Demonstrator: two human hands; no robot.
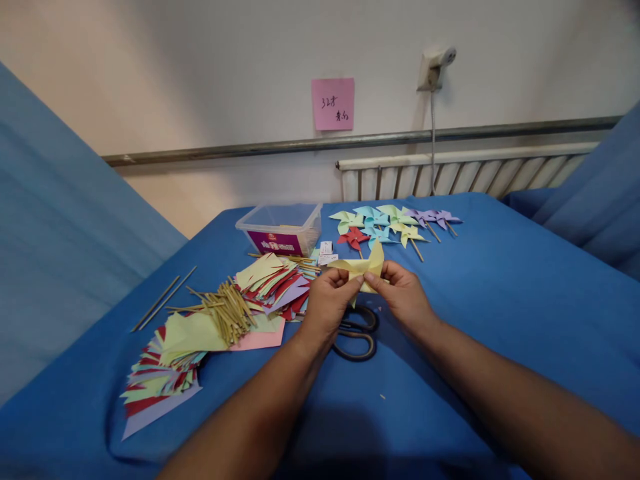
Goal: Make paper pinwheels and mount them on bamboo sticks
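Note:
A yellow paper pinwheel [373, 263] is held up between both hands above the blue table. My left hand [330, 297] pinches its left side, with the thumb near the middle. On the other side my right hand [404, 293] grips it, thumb pressed close to the centre. Whether a pin or a stick is in it I cannot tell. Black-handled scissors [356, 337] lie just below the hands, their blades hidden behind the left hand. Beyond the hands rest several finished pinwheels [377, 235] on sticks, in red, blue, yellow, green and purple.
Left of the hands lie stacks of cut coloured paper [273, 280], a heap of short sticks [229, 312] and a fanned paper pile [163, 383]. A clear plastic box [280, 230] stands behind them. Two long thin rods [163, 300] lie farther left. A radiator [470, 177] lines the wall.

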